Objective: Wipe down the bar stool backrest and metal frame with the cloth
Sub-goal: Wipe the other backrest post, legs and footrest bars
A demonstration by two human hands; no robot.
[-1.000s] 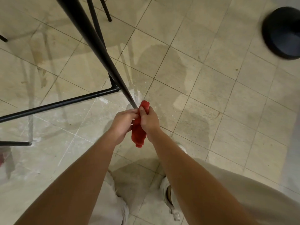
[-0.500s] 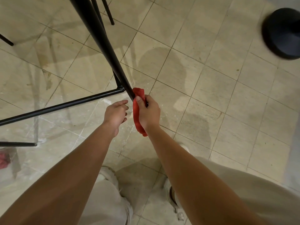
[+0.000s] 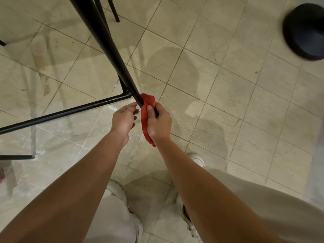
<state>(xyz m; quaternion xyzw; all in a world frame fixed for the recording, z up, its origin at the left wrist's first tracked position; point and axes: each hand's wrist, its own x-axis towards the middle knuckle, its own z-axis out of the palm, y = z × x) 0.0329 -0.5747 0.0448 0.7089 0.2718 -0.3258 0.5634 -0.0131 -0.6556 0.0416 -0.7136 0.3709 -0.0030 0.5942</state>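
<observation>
Your right hand [image 3: 158, 121] has its grip closed on the red cloth [image 3: 148, 100], thumb pressed into the fabric. It holds the cloth bunched round the black stool leg [image 3: 105, 41] at the centre of the frame, just lower right of the weld where the crossbar [image 3: 70, 111] joins the leg. Your left hand [image 3: 122, 120] sits just beside the leg, fingers loosely curled, holding nothing (whether its fingertips touch the metal I cannot tell).

The cloth is soft and light and should fold easily round the tube. A tail hangs loose below your palm, so gather it in. The leg is thin, stiff painted metal, probably slick. The stool may shift under a hard pull, so steady it with your free hand on the leg above the weld.

Mind that joint, since the cloth could snag there. You have open tiled floor [image 3: 228, 102] toward the right of the frame, as far as the round black base [image 3: 305, 30] at upper right. The left is crowded by the crossbar and a lower bar [image 3: 15, 157]. The backrest is out of view.
</observation>
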